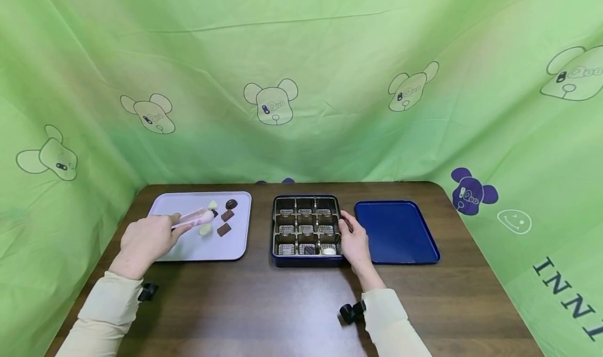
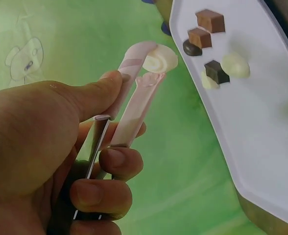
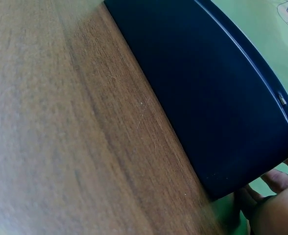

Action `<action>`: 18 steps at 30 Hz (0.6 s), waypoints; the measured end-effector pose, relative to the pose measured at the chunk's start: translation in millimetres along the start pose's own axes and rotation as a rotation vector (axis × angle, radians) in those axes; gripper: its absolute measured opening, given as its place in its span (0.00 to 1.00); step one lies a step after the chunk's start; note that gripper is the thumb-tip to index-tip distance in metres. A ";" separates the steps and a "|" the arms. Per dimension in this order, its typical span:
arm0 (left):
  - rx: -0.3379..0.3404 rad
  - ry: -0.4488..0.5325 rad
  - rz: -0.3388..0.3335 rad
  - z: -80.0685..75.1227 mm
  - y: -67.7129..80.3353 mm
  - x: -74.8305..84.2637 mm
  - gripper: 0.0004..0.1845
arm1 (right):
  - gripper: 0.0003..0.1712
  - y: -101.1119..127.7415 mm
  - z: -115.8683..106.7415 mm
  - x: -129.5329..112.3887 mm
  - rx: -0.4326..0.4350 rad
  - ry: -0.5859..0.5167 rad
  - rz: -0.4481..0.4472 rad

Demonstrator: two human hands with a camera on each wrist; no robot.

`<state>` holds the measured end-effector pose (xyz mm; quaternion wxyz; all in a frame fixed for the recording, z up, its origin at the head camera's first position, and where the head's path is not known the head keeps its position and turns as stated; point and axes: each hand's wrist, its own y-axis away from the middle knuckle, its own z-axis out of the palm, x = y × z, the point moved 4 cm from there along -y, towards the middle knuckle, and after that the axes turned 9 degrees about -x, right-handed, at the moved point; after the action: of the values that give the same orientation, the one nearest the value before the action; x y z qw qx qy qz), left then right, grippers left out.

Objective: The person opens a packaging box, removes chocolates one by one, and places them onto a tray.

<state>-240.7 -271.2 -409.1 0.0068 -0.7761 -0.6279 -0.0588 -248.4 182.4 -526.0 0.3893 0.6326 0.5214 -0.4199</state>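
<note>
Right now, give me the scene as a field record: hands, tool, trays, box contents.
left hand: grips pink tongs, tips pinching a white chocolate above the lilac tray
right hand: rests against the right wall of the chocolate box
lilac tray: several loose chocolates, brown, dark and white
chocolate box: nine compartments; front row holds a dark piece and a white piece; the other cells look empty
blue lid: flat on the table, right of the box

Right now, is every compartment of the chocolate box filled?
No: most compartments of the chocolate box hold only empty liners; just the front row holds pieces.
</note>
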 end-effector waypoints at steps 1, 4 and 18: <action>-0.005 0.002 -0.005 0.3 0.0 -2.3 0.19 | 0.23 -0.1 -0.2 -0.2 0.003 0.004 -0.004; -0.023 0.011 -0.016 2.3 -0.9 -8.1 0.20 | 0.23 -0.7 -0.7 -0.5 0.007 0.008 -0.016; -0.070 0.022 -0.129 18.7 -1.9 -25.7 0.23 | 0.23 -0.6 -0.6 1.1 -0.002 0.006 -0.020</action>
<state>-246.3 -294.3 -430.3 -0.0172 -0.7330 -0.6741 -0.0898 -248.8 183.5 -526.9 0.3842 0.6284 0.5291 -0.4213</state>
